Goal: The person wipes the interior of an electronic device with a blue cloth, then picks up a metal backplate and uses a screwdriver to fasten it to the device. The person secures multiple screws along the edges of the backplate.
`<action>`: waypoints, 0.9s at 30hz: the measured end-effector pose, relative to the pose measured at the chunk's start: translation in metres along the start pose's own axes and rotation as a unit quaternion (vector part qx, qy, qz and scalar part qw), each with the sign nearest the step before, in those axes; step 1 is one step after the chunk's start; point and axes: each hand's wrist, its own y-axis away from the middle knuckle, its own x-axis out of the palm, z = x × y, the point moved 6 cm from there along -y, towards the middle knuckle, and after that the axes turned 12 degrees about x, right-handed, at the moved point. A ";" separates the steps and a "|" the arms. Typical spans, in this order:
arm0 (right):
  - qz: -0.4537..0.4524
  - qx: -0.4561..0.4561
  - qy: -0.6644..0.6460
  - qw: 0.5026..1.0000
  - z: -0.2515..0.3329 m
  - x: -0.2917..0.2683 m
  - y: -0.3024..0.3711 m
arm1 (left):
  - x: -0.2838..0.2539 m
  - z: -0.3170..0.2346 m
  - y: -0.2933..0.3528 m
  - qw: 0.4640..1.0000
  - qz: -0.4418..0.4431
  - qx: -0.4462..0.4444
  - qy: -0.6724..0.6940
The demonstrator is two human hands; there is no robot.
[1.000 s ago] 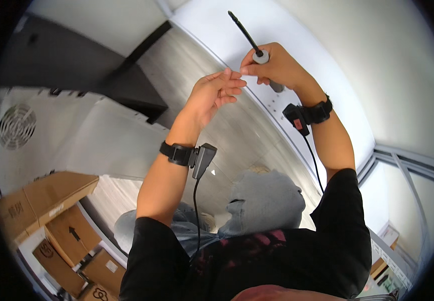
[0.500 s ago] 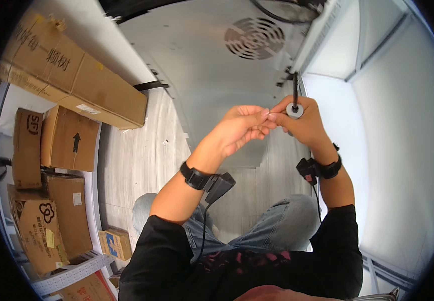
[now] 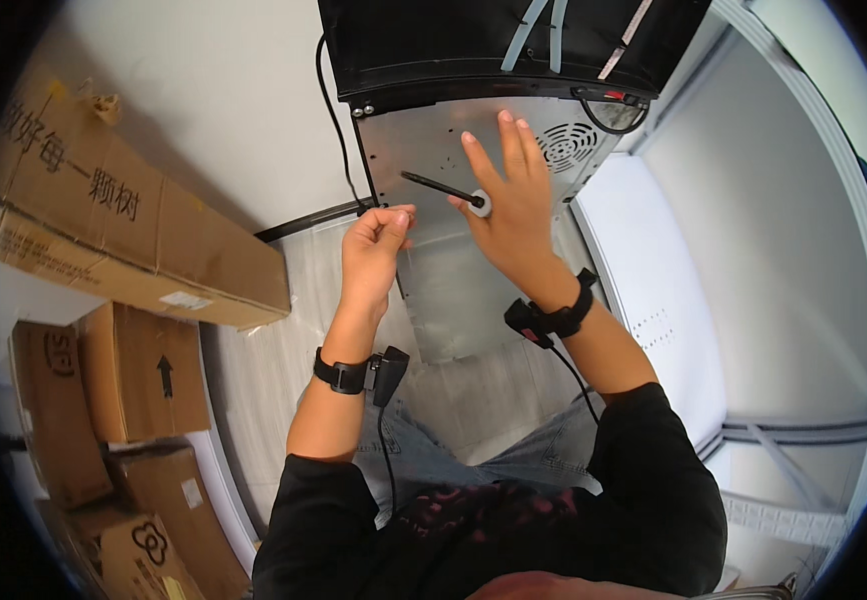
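Observation:
My right hand (image 3: 518, 215) reaches toward a silver metal panel (image 3: 453, 310), its fingers stretched out and pointing up. A screwdriver with a dark shaft (image 3: 438, 185) and a pale grey round collar is tucked at its thumb; the shaft points up and left, and the handle is hidden by the hand. To the left, near the panel's left edge, my left hand (image 3: 371, 250) is closed in a pinch. Whatever lies between its fingertips is too small or hidden to make out. Both wrists wear black straps with small boxes and cables.
The panel has a round slotted vent (image 3: 565, 147) and belongs to a black-topped cabinet (image 3: 513, 50) with a black cable (image 3: 325, 110) on its left. Cardboard boxes (image 3: 143, 225) stand at the left. A white frame (image 3: 793, 110) rises at the right.
My hands have come apart: the left moved left, the right moved up-left with its fingers spreading. The screwdriver shaft swung to point left. My view has shifted, showing the cabinet's black top.

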 end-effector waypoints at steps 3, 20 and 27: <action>0.024 0.047 0.049 0.997 -0.001 0.010 0.005 | -0.010 0.023 -0.006 0.995 0.002 0.051 -0.081; 0.024 0.090 0.004 0.996 -0.004 0.031 0.005 | -0.039 0.107 0.020 0.968 -0.080 0.092 -0.218; 0.004 0.086 -0.001 0.996 -0.003 0.036 0.003 | -0.038 0.109 0.016 0.971 -0.089 0.144 -0.171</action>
